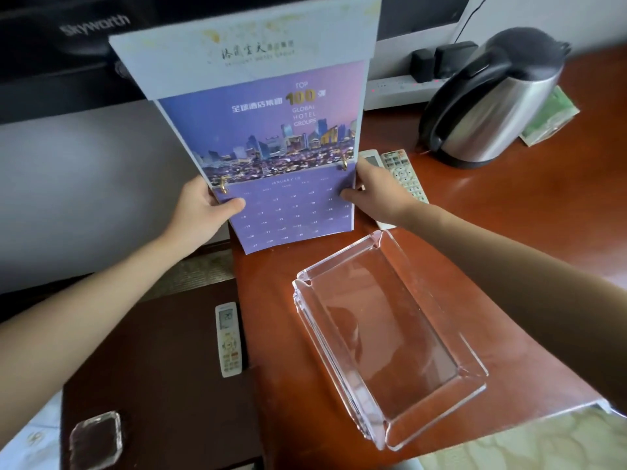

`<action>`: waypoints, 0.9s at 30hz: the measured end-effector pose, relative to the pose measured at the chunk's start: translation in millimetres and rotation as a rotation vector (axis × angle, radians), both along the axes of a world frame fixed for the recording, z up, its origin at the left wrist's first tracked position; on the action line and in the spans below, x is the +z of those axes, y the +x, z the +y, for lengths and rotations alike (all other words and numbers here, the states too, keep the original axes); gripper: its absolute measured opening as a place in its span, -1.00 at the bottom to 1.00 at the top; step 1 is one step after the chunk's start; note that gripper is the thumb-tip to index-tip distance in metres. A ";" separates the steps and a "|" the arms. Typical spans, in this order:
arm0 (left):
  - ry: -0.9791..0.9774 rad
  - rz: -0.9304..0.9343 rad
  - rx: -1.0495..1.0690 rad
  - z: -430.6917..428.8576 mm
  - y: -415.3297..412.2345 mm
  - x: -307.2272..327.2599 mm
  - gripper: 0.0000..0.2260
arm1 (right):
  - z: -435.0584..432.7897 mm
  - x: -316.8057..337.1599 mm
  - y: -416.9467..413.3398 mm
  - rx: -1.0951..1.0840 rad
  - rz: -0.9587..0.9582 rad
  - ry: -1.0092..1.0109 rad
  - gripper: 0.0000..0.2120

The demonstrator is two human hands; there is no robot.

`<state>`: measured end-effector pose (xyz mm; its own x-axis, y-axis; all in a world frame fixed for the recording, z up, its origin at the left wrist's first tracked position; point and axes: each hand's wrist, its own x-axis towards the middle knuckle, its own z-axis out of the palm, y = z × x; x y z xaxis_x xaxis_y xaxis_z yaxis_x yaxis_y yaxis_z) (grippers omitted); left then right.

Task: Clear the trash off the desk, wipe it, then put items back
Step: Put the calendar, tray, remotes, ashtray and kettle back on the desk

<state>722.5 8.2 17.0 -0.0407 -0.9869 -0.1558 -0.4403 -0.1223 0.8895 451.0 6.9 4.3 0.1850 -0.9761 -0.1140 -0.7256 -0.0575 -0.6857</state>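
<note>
A purple desk calendar (271,137) with a city skyline picture and gold rings stands upright at the back left of the reddish-brown desk (492,239). My left hand (203,206) grips its left edge, thumb on the front page. My right hand (373,195) grips its right edge the same way. The calendar's lower page hangs just above the desk surface.
A clear acrylic tray (386,337) lies on the desk in front. A steel kettle (492,96), two remotes (403,174), a power strip (403,88) and a green packet (549,120) sit at the back right. A white remote (229,337) and a glass ashtray (96,439) rest on the lower dark cabinet at left.
</note>
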 end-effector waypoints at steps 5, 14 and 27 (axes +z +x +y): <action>0.050 -0.016 0.007 8.6 -3.8 -3.3 -0.76 | 6.1 0.9 -6.0 -0.017 -0.062 0.018 -0.67; -0.144 -0.599 -0.795 86.0 -3.4 -38.2 -0.80 | 112.6 -48.4 -51.8 -0.194 0.334 0.358 -0.66; 0.186 -0.521 -0.559 74.9 -69.5 -59.4 -0.86 | 156.7 -37.4 -49.2 -0.296 0.211 0.454 -0.82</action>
